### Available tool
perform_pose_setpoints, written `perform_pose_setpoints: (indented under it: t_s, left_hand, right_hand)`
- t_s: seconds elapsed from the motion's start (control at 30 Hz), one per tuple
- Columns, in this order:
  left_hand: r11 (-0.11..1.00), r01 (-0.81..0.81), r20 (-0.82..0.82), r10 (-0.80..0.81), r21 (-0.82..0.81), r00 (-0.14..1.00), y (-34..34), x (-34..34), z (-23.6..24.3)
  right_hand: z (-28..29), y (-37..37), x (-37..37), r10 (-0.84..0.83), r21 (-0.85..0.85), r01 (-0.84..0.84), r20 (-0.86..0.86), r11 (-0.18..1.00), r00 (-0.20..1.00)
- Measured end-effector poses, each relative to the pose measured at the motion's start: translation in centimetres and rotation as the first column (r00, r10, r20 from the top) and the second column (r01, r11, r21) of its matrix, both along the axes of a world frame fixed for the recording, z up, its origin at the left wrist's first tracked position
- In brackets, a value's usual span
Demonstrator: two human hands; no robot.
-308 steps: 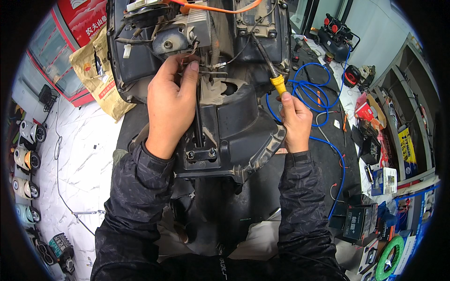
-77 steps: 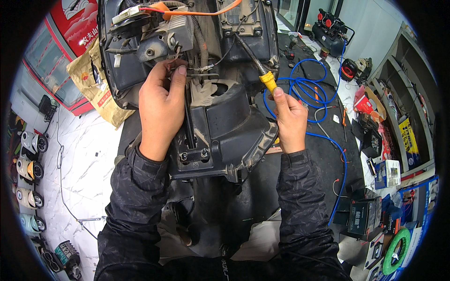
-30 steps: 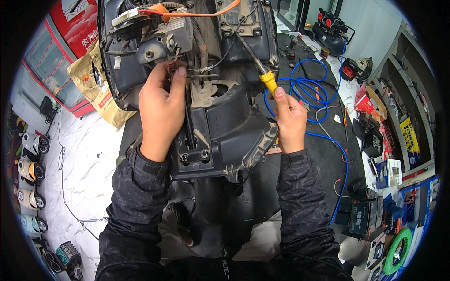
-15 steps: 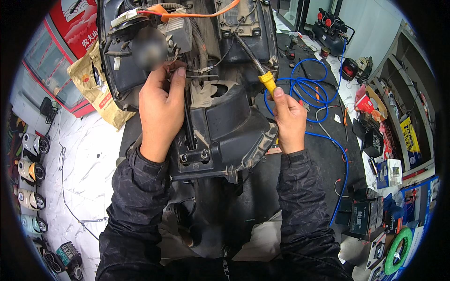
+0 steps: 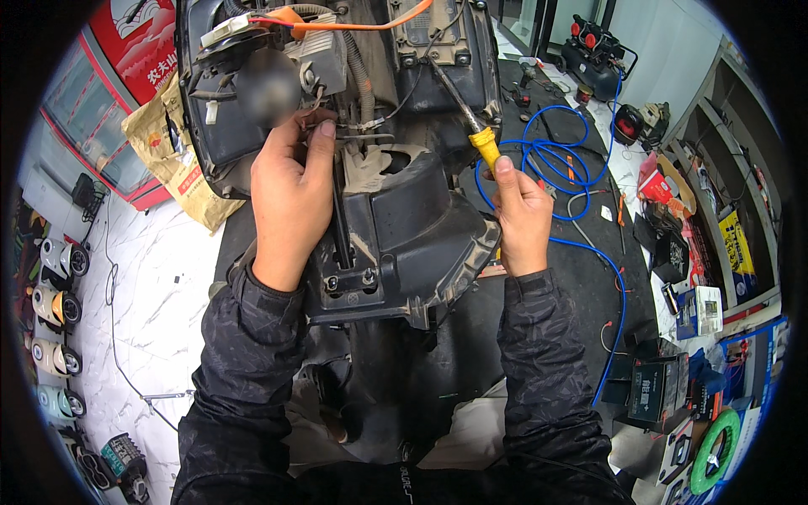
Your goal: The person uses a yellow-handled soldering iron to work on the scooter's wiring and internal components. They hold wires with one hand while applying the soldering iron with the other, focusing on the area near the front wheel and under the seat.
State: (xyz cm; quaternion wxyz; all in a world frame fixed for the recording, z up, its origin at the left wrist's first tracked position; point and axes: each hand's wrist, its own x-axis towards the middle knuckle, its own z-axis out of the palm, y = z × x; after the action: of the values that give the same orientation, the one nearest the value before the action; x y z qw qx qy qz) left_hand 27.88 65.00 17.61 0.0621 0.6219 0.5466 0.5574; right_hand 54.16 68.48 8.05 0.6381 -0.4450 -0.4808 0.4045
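Note:
A dusty black scooter body panel with exposed wiring lies before me. My left hand is closed in a pinch at the wiring on its left side, thumb and fingers on a thin wire; its fingertips are partly hidden. My right hand grips the yellow handle of a soldering iron. The iron's metal shaft slants up and left, its tip near a black cable by a bolted plate. Beside the left hand are a blurred round part and a ribbed hose.
An orange cable with a white connector crosses the top of the panel. Blue air hose coils on the dark mat to the right, near an air compressor. Shelves and boxes line the right; a paper sack stands left.
The soldering iron and my right hand have shifted slightly to the right, and the tip moved a little with them. My left hand stays in place.

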Motion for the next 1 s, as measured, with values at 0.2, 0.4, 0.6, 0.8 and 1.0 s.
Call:
perform_pose_setpoints:
  t_s: [0.2,0.4,0.6,0.8,1.0]
  left_hand:
    - [1.000,0.007,0.019,-0.007,-0.011,1.000,0.14,-0.08,-0.08]
    - [1.000,0.004,0.006,-0.004,-0.008,1.000,0.09,-0.09,-0.05]
    - [1.000,0.008,0.015,-0.008,-0.019,1.000,-0.05,0.10,0.17]
    - [1.000,0.012,0.020,-0.011,-0.016,1.000,-0.02,0.15,0.15]
    - [1.000,-0.016,0.016,0.016,0.018,1.000,0.13,0.19,0.02]
  right_hand:
    - [0.17,-0.17,-0.08,-0.001,0.006,0.001,0.001,1.000,1.000]
    - [0.26,-0.26,-0.07,0.003,0.013,-0.003,0.000,1.000,1.000]
    - [0.08,-0.09,0.05,0.020,0.026,-0.020,0.005,0.999,1.000]
    - [-0.15,0.03,0.23,0.021,0.020,-0.022,0.027,1.000,0.999]
    - [0.06,-0.08,0.10,-0.009,0.032,0.007,0.050,0.999,0.999]
